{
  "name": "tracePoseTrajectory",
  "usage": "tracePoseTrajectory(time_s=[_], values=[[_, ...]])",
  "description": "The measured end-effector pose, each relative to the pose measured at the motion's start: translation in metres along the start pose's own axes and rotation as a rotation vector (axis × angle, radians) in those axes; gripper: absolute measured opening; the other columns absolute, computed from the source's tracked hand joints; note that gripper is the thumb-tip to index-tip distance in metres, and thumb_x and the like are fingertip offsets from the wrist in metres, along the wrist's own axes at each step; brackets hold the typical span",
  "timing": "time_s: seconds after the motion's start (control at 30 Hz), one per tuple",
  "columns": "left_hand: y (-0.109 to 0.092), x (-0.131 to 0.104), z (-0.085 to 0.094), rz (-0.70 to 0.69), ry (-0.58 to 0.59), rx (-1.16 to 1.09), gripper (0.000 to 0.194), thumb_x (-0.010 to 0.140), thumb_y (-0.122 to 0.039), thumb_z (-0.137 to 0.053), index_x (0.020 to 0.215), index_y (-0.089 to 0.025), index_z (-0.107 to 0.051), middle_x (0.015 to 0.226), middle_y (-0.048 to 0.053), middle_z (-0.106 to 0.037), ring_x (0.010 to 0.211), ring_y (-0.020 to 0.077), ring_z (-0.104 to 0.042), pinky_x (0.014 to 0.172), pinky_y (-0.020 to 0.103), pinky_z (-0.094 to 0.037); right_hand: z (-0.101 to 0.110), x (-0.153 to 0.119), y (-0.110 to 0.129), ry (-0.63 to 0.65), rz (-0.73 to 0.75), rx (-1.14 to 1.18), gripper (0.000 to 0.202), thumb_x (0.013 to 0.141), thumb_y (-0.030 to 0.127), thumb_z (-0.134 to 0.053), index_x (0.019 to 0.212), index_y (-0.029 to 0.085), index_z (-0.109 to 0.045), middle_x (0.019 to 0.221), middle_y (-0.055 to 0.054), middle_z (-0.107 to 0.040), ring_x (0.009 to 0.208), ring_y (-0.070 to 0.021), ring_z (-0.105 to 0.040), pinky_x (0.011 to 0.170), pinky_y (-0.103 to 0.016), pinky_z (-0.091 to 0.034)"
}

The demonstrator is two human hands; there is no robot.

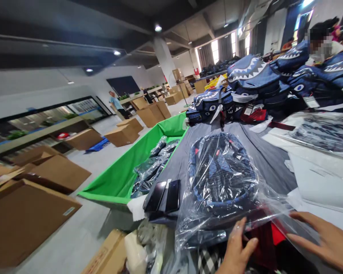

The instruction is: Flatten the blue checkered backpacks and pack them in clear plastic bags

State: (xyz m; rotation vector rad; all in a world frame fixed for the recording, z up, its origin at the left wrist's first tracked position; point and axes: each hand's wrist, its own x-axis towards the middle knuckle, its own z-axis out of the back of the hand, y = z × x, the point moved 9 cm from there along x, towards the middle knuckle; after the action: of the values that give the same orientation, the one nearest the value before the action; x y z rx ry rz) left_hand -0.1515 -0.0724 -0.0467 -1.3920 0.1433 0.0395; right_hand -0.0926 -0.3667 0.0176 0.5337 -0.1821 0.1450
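A dark blue backpack [221, 171] lies in a clear plastic bag [185, 213] on the grey cloth of the table, straps facing up. My left hand [236, 249] is at the bag's near edge, index finger and thumb apart, fingertips against or just over the film. To the right, my right hand [326, 238] has its thumb and fingers spread beside the loose, crumpled end of the bag. Film lies close to its fingertips; whether they touch it is unclear. Red and dark fabric shows below, between my hands.
Two phones [173, 196] lie left of the backpack. A green-sided bin [114, 179] holds several wrapped packages. Shark-face backpacks [250, 72] are piled at the back right, by white sheets [317, 179]. Cardboard boxes [31, 224] stand on the floor; people are farther off.
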Motion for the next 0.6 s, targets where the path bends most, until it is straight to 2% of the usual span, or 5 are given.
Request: tracePoseTrajectory(time_s=[0.07,0.17,0.3,0.43,0.6], values=[[-0.016,0.021,-0.027,-0.010,0.024,0.140,0.070,0.082,-0.045,-0.072,0.144,-0.017,-0.056,0.119,0.014,-0.070,0.095,0.0258,-0.065,0.097,0.043,-0.050,-0.008,0.014,0.033,-0.002,0.040,-0.044,0.085,0.071,0.087,-0.055,0.119,0.019,-0.071,0.120,-0.018,-0.072,0.104,-0.0401,-0.070,0.087,-0.052,-0.060],[-0.017,0.040,-0.040,0.040,-0.073,0.135,0.064,0.081,-0.042,-0.073,0.138,-0.016,-0.059,0.093,0.006,-0.071,0.082,0.0217,-0.063,0.089,0.037,-0.051,-0.017,0.037,0.057,-0.031,0.066,0.021,0.086,0.073,0.083,-0.055,0.122,0.013,-0.066,0.121,-0.021,-0.071,0.107,-0.0397,-0.070,0.089,-0.051,-0.058],[-0.005,0.049,-0.044,0.107,-0.183,0.004,0.054,0.077,-0.043,-0.077,0.121,-0.014,-0.068,0.073,0.002,-0.065,0.076,0.0211,-0.063,0.080,0.032,-0.049,-0.026,0.045,0.053,0.042,0.046,0.071,0.046,0.085,0.059,-0.053,0.112,0.023,-0.065,0.109,-0.010,-0.076,0.097,-0.0313,-0.074,0.077,-0.039,-0.059],[-0.012,0.059,-0.047,0.121,-0.187,-0.011,0.024,0.074,-0.036,-0.077,0.086,-0.015,-0.073,0.065,0.000,-0.060,0.069,0.0184,-0.057,0.074,0.030,-0.046,-0.009,0.041,0.060,0.043,0.139,-0.091,0.028,0.088,0.037,-0.051,0.107,0.024,-0.066,0.106,-0.009,-0.076,0.092,-0.0287,-0.074,0.070,-0.034,-0.055],[-0.035,0.060,-0.031,0.080,-0.170,0.017,0.032,0.070,-0.025,-0.072,0.049,-0.019,-0.048,0.051,-0.005,-0.042,0.060,0.0139,-0.042,0.064,0.028,-0.035,0.016,0.042,0.071,0.008,0.237,-0.449,0.026,0.082,0.013,-0.045,0.094,0.023,-0.067,0.090,-0.007,-0.073,0.077,-0.0267,-0.072,0.068,-0.035,-0.051]])
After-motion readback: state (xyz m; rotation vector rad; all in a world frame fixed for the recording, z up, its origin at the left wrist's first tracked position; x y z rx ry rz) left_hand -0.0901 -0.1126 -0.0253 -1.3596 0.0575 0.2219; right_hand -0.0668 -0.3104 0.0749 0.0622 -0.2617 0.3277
